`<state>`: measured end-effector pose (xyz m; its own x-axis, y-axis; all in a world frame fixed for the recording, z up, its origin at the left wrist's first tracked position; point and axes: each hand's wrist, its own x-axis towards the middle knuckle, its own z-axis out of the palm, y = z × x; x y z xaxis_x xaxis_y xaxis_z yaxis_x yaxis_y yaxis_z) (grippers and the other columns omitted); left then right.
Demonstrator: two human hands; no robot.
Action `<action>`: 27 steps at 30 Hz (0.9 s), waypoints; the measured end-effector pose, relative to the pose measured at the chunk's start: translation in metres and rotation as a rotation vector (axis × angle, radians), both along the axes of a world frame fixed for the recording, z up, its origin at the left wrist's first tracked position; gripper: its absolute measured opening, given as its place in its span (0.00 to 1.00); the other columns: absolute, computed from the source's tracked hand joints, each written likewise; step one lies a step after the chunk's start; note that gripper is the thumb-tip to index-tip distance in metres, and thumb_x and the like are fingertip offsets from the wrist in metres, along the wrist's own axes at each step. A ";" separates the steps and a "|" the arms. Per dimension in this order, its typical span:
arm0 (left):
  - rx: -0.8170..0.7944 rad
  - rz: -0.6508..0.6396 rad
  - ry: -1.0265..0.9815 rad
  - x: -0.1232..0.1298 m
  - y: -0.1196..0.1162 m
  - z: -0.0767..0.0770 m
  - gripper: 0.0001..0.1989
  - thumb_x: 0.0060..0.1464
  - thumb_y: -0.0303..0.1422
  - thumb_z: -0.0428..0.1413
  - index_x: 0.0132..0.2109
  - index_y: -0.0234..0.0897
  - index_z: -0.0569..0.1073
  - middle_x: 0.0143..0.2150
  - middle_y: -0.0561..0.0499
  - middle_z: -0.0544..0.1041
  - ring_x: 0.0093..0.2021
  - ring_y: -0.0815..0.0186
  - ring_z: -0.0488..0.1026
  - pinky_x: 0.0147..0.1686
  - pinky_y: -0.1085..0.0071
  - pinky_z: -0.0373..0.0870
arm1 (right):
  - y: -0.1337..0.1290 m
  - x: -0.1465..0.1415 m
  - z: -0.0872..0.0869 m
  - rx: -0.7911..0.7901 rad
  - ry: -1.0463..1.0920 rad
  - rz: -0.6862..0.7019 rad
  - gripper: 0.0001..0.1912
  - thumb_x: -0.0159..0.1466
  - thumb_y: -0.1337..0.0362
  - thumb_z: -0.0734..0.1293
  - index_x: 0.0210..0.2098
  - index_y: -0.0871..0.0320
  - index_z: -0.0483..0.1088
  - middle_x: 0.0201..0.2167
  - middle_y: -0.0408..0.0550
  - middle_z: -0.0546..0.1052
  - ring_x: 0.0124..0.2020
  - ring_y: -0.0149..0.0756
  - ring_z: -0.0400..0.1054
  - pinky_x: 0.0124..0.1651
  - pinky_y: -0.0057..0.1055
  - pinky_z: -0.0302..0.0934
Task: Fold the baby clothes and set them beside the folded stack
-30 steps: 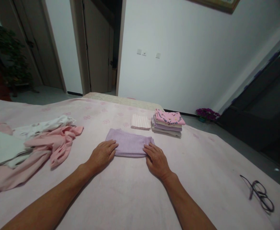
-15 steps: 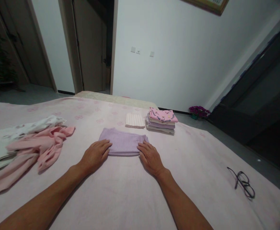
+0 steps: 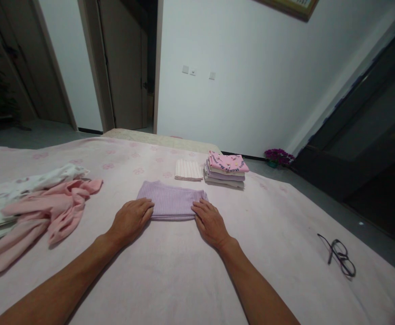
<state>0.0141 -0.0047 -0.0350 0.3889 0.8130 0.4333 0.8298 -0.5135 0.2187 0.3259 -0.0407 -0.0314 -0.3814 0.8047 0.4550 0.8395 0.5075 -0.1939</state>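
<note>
A folded purple ribbed garment [image 3: 172, 202] lies flat on the pink floral sheet [image 3: 170, 271] in front of me. My left hand [image 3: 132, 220] rests at its left edge, fingertips on the cloth. At its right edge my right hand [image 3: 211, 221] has its fingertips on the fabric. Both thumbs are near the front fold; whether they reach under the cloth is hidden. Behind the garment sits a small folded striped cloth [image 3: 188, 170]. Beside that, on the right, is a stack of folded clothes [image 3: 225, 170] with a pink printed one on top.
Loose pink clothes [image 3: 60, 203] and white clothes [image 3: 38, 182] lie in a heap at the left. Eyeglasses [image 3: 342, 257] rest on the sheet at the right. Beyond the far edge stand purple flowers [image 3: 278, 156] near the wall.
The whole view has shifted slightly, so things appear a little further left. Both hands keep their places at the ends of the purple garment.
</note>
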 end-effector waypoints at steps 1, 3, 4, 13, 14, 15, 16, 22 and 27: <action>0.004 0.004 -0.003 0.000 0.000 0.000 0.20 0.67 0.40 0.45 0.52 0.41 0.79 0.55 0.46 0.80 0.57 0.55 0.76 0.58 0.53 0.70 | 0.000 0.000 0.000 -0.002 -0.003 -0.003 0.19 0.68 0.70 0.63 0.57 0.55 0.71 0.60 0.50 0.73 0.66 0.44 0.59 0.67 0.48 0.56; 0.012 0.010 -0.004 0.001 0.000 0.001 0.19 0.67 0.40 0.45 0.51 0.42 0.79 0.55 0.46 0.81 0.56 0.55 0.76 0.57 0.53 0.71 | 0.000 -0.001 0.001 -0.005 -0.014 -0.011 0.19 0.67 0.70 0.63 0.57 0.55 0.71 0.60 0.51 0.73 0.66 0.45 0.59 0.67 0.48 0.56; 0.018 0.015 -0.005 0.001 0.000 0.001 0.18 0.66 0.39 0.46 0.51 0.42 0.79 0.54 0.45 0.81 0.56 0.54 0.76 0.57 0.53 0.71 | -0.001 -0.001 0.002 -0.007 -0.024 -0.014 0.20 0.67 0.70 0.64 0.57 0.54 0.71 0.60 0.51 0.73 0.66 0.45 0.59 0.67 0.48 0.56; 0.033 -0.101 -0.017 0.027 -0.010 0.003 0.16 0.64 0.33 0.49 0.51 0.40 0.78 0.53 0.44 0.81 0.56 0.54 0.75 0.59 0.52 0.69 | -0.007 -0.026 0.012 0.024 -0.147 -0.110 0.18 0.68 0.67 0.63 0.57 0.55 0.70 0.57 0.52 0.75 0.64 0.48 0.61 0.71 0.54 0.44; 0.021 -0.102 -0.027 0.030 -0.011 0.003 0.16 0.64 0.33 0.49 0.51 0.40 0.79 0.53 0.44 0.81 0.55 0.54 0.76 0.57 0.52 0.70 | -0.007 -0.029 0.013 0.028 -0.162 -0.118 0.17 0.68 0.66 0.63 0.57 0.56 0.71 0.56 0.53 0.75 0.63 0.48 0.61 0.72 0.54 0.43; 0.013 -0.102 -0.040 0.034 -0.011 0.004 0.15 0.64 0.33 0.49 0.50 0.40 0.79 0.52 0.44 0.81 0.54 0.54 0.76 0.56 0.53 0.71 | -0.007 -0.032 0.014 0.030 -0.177 -0.126 0.17 0.69 0.66 0.63 0.56 0.57 0.71 0.56 0.54 0.75 0.63 0.48 0.62 0.72 0.54 0.42; 0.006 -0.102 -0.054 0.038 -0.011 0.005 0.15 0.64 0.34 0.49 0.50 0.40 0.79 0.52 0.44 0.81 0.53 0.55 0.77 0.55 0.54 0.72 | -0.007 -0.035 0.014 0.028 -0.195 -0.133 0.17 0.69 0.65 0.62 0.56 0.58 0.71 0.55 0.55 0.75 0.62 0.48 0.62 0.72 0.53 0.43; -0.070 -0.109 -0.256 0.072 -0.009 0.015 0.19 0.68 0.38 0.44 0.54 0.39 0.77 0.52 0.45 0.81 0.52 0.58 0.78 0.55 0.58 0.73 | -0.001 -0.059 0.019 -0.075 -0.312 -0.164 0.23 0.60 0.73 0.65 0.55 0.66 0.69 0.52 0.63 0.74 0.54 0.52 0.66 0.62 0.48 0.58; -0.223 -0.079 -0.468 0.111 0.000 0.021 0.20 0.68 0.37 0.42 0.56 0.40 0.74 0.55 0.47 0.80 0.55 0.61 0.77 0.57 0.61 0.72 | 0.007 -0.078 0.014 -0.123 -0.235 -0.175 0.24 0.61 0.73 0.64 0.56 0.67 0.69 0.49 0.63 0.75 0.50 0.52 0.68 0.55 0.46 0.62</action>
<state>0.1252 -0.0044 -0.0144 0.2588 0.8816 0.3947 0.5777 -0.4688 0.6682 0.2480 -0.0340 -0.0179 -0.3150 0.9110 0.2662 0.9413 0.3358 -0.0354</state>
